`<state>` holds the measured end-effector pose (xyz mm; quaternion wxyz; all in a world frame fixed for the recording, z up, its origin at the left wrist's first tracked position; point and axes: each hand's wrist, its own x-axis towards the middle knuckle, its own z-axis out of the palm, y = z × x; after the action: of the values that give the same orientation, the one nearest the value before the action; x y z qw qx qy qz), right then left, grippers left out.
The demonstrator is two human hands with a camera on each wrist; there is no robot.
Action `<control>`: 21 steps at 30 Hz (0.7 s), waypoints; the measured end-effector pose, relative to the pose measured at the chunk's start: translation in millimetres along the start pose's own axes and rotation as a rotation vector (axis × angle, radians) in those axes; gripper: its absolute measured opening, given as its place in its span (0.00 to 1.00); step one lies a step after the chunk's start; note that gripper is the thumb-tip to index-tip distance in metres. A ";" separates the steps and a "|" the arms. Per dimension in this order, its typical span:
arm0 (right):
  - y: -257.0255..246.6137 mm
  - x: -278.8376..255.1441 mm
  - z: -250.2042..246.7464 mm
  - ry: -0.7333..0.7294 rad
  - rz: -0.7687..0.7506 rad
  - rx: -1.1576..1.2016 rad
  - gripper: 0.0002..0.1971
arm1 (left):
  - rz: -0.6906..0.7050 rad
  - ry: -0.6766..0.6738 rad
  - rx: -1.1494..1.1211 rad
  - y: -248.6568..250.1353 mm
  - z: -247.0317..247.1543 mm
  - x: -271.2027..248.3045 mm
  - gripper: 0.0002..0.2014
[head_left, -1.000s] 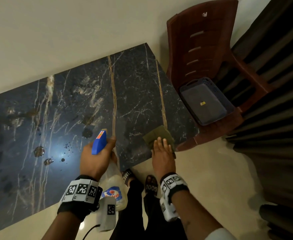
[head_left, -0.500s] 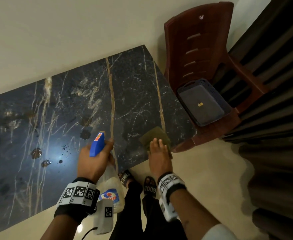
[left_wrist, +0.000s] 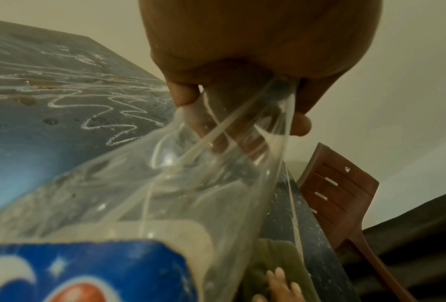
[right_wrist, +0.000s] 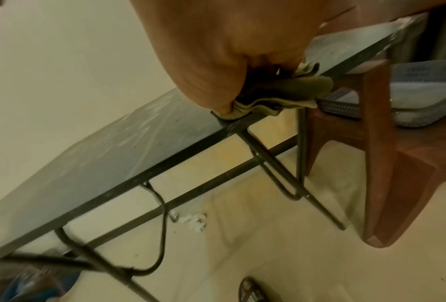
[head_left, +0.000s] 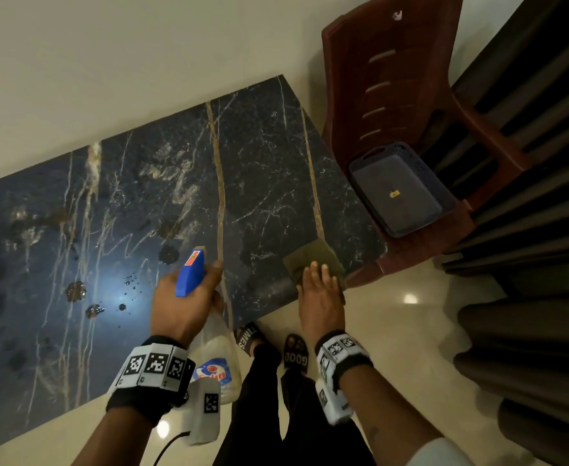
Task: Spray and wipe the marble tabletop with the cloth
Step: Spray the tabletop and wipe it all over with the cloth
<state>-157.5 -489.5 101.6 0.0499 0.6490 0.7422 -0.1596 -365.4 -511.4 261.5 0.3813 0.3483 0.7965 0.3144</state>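
The dark marble tabletop [head_left: 269, 183] has white and gold veins, with brown stains [head_left: 74, 290] and droplets on its left half. My left hand [head_left: 205, 284] grips the neck of a clear spray bottle [head_left: 190, 272] with a blue head, held over the table's near edge, nozzle toward the stains. The wrist view shows the fingers curled round the bottle [left_wrist: 165, 194]. An olive cloth [head_left: 313, 255] lies on the near right corner. My right hand [head_left: 316, 294] presses on it with straight fingers [left_wrist: 281, 282]. The cloth [right_wrist: 281, 90] bunches under the palm at the edge.
A brown plastic chair [head_left: 394, 79] stands just right of the table with a grey-blue basket [head_left: 397, 193] on its seat. Dark curtains [head_left: 528, 163] hang further right. A pale wall runs behind the table. Thin metal legs [right_wrist: 268, 163] stand under the top, and my sandalled feet [head_left: 296, 351] are by its near edge.
Almost nothing: the view shifts a little, the left hand keeps the bottle over the near edge, and the right hand stays on the cloth at the corner.
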 end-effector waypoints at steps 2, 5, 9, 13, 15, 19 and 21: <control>-19.1 -22.3 12.3 -0.074 -0.123 -0.027 0.31 | -0.003 0.004 0.018 -1.6 -2.3 0.8 0.22; -31.6 -37.9 15.3 -0.131 -0.269 -0.041 0.33 | -0.015 0.012 0.035 -3.6 -11.1 0.9 0.22; -18.1 -24.7 0.7 -0.086 -0.330 -0.034 0.26 | -0.023 0.050 0.039 -2.4 -28.6 -0.6 0.22; -9.7 -20.1 -12.7 -0.040 -0.412 0.048 0.34 | -0.012 0.064 0.058 -2.5 -36.2 -3.9 0.23; -12.3 -18.9 -12.7 -0.060 -0.389 0.096 0.36 | -0.022 0.067 0.051 -6.8 -37.2 -4.1 0.22; -19.9 -6.7 -2.6 -0.102 -0.253 0.081 0.32 | -0.064 0.067 0.006 -18.3 -33.8 -2.1 0.23; -26.5 -4.6 2.5 -0.124 -0.219 0.056 0.32 | -0.075 0.056 -0.003 -24.8 -33.1 0.9 0.23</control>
<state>-183.1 -497.5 105.0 0.0598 0.5542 0.7994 -0.2243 -401.0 -532.3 259.0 0.3709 0.3085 0.8189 0.3108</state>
